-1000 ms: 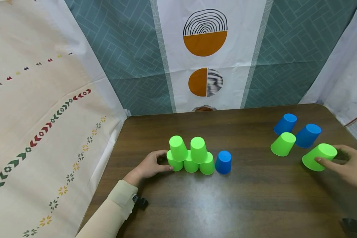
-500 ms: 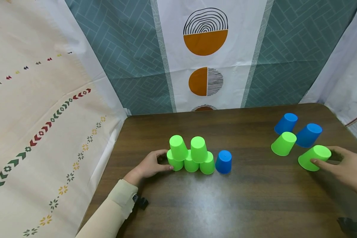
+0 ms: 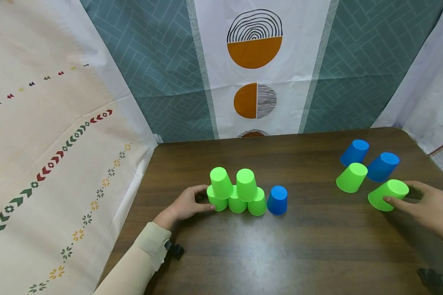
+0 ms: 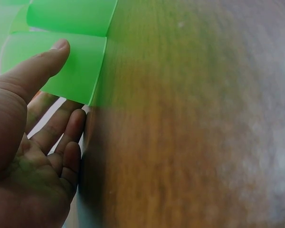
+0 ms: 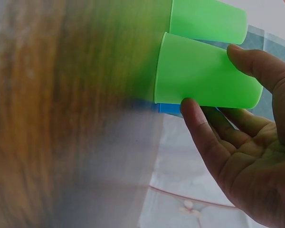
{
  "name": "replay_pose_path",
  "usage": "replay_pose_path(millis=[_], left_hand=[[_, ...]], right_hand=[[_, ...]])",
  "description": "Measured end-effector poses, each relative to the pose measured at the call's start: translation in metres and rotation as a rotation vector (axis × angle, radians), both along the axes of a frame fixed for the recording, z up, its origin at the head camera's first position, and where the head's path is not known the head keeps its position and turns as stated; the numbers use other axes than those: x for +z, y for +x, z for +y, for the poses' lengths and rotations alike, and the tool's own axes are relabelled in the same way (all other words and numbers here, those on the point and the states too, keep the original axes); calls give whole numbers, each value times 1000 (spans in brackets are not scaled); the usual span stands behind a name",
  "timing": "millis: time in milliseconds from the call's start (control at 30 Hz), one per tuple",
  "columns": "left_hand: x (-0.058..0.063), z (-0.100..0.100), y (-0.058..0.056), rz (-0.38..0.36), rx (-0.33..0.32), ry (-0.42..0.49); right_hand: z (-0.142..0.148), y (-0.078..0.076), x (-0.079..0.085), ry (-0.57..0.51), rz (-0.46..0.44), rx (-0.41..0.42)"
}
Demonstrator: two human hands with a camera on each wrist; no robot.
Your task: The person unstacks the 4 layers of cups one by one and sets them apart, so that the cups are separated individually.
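On the left part of the table, three upside-down green cups stand in a row, with two more green cups (image 3: 246,185) stacked on top. My left hand (image 3: 187,203) holds the bottom row's leftmost green cup (image 3: 216,202), thumb on its near side and fingers behind. At the right, my right hand (image 3: 430,205) grips an upside-down green cup (image 3: 385,197) between thumb and fingers. In the right wrist view its rim is down at the tabletop, and another green cup (image 5: 206,20) shows beyond it.
A blue cup (image 3: 277,201) stands at the right end of the row. Two blue cups, one farther back (image 3: 355,153) and one nearer (image 3: 383,167), stand behind the right-hand green cups. A patterned cloth (image 3: 74,164) hangs along the table's left side.
My right hand has moved a little to the left along the table, bringing its green cup with it. The left hand and the stacked cups keep their places.
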State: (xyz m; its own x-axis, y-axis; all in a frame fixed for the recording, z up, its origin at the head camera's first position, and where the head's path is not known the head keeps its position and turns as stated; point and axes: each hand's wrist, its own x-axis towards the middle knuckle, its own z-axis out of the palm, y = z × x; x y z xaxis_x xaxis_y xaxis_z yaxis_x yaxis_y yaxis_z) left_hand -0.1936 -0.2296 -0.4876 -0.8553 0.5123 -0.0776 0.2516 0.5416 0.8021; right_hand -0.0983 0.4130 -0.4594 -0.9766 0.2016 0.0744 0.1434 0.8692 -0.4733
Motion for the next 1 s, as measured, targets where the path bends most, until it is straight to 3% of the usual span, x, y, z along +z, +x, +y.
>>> replay_pose_path(millis=[233, 433, 667, 1000], left_hand=[[0, 0, 0, -5, 4, 0], [-1, 0, 0, -3, 4, 0], [-2, 0, -1, -2, 8, -4], [-2, 0, 0, 5, 13, 12]], right_hand=[[2, 0, -2, -10, -5, 5], [-6, -1, 4, -86, 33, 28], [-25, -1, 25, -108, 125, -5], [-63, -3, 62, -141, 189, 72]])
